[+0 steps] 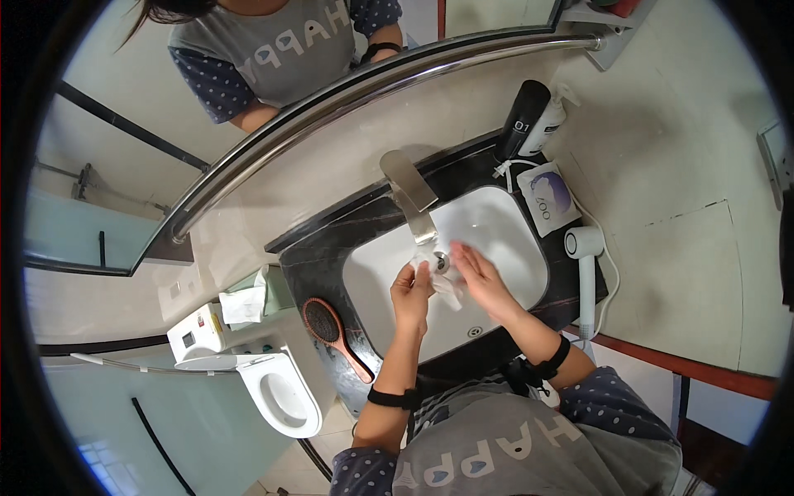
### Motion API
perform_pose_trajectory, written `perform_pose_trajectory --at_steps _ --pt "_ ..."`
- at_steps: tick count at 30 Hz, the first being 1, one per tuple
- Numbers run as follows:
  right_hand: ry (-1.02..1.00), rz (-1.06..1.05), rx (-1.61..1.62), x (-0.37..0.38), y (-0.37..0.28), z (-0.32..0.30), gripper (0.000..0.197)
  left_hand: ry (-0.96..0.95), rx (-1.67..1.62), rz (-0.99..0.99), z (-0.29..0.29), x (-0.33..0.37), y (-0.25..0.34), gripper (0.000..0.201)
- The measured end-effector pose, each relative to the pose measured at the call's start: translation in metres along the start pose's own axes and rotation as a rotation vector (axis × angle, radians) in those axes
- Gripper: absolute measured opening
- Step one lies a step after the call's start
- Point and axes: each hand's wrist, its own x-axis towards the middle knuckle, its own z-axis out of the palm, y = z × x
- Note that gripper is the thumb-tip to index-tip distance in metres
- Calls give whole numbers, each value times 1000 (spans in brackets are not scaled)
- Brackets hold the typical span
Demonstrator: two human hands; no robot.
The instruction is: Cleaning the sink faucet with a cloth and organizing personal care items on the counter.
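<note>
Over the white sink [372, 277], my left hand [411, 296] pinches a wet-looking white cloth or tissue [447, 291] that hangs crumpled below the tap. My right hand [486, 283] is just right of it, fingers stretched out and slightly blurred, with nothing seen in them. The angular metal tap [409, 190] reaches over the basin from the back, its outlet right above the white cloth. Between my hands, the round metal drain [441, 263] partly shows. Whether the cloth touches my right fingers is unclear.
On the dark counter [318, 285] lie a hairbrush [324, 321] at left and a white hair dryer [585, 277] with its cord at right. A pouch [549, 198], a black bottle [523, 120] and a pump bottle [544, 131] stand behind. A toilet [285, 397] is at left.
</note>
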Motion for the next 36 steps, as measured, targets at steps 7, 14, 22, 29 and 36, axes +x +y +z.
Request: perform_pose_trajectory --at_steps 7,14,22,29,36 --pt "-185 -197 151 32 -94 32 36 -264 -455 -303 -16 28 -7 26" --pt "155 -343 -380 52 -104 26 38 -324 -812 -388 8 25 -5 38" --pt "-194 -106 119 55 -108 23 47 -367 -807 -523 17 45 -20 43" --pt "-298 -74 352 56 -100 15 50 -270 -660 -370 13 58 -33 33" --pt "110 98 24 53 31 -2 37 -215 29 -324 14 59 -34 75"
